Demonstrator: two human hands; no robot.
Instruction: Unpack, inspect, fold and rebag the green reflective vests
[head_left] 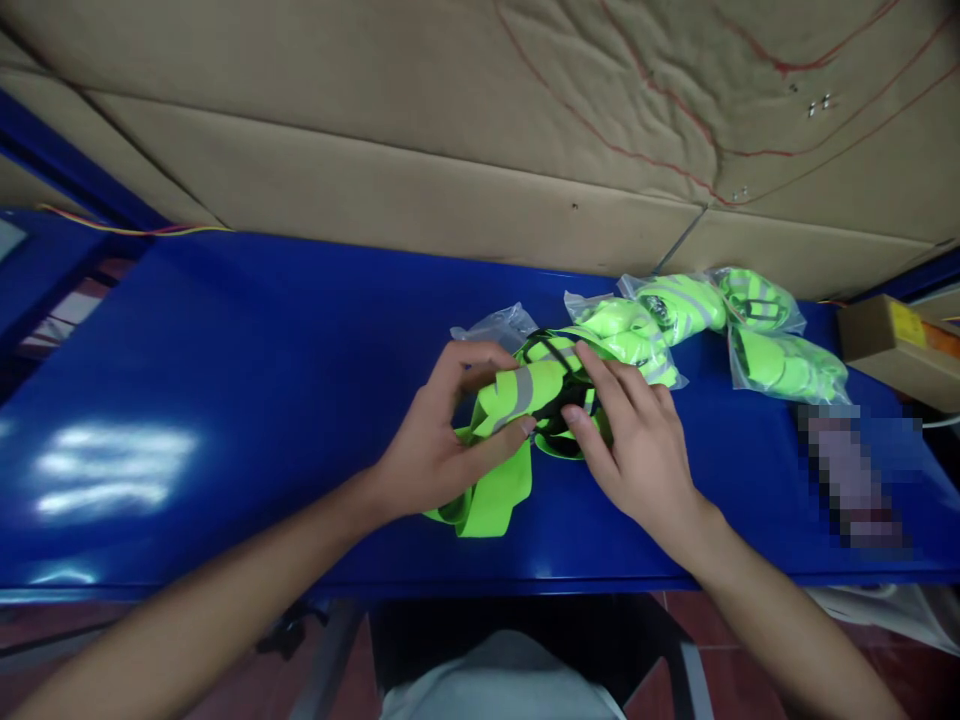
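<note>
Strap bundle: a rolled, bright yellow-green elastic-looking band (538, 385) with grey stripes and black straps, at the middle of the blue worktop (262, 400), between the two hands.
Left hand: its fingers (480, 355) curl over the far side of the roll while the thumb lies along the near side, pinching the band between them; the left hand (431, 435) covers part of it.
Right hand: the thumb and forefinger of the right hand (649, 435) are parted, tips at the black straps; how firmly they press cannot be told.
Handling: probably light, soft and springy, not fragile, and apt to unroll; the broad striped roll looks the best place to hold.
Loose band: a flat green end (499, 500) hangs out below the left hand onto the worktop and could snag or drag.
Clear plastic: a thin bag (501, 325) just behind the left hand, partly hidden, contents unclear.
Bagged bundles: similar green rolls in clear bags, the nearest (626, 335) crowding the space behind the right hand; others (684, 302) lie farther right.
Right end: an open cardboard box (892, 350), and nearer, a pixelated object (855, 475) that cannot be identified.
</note>
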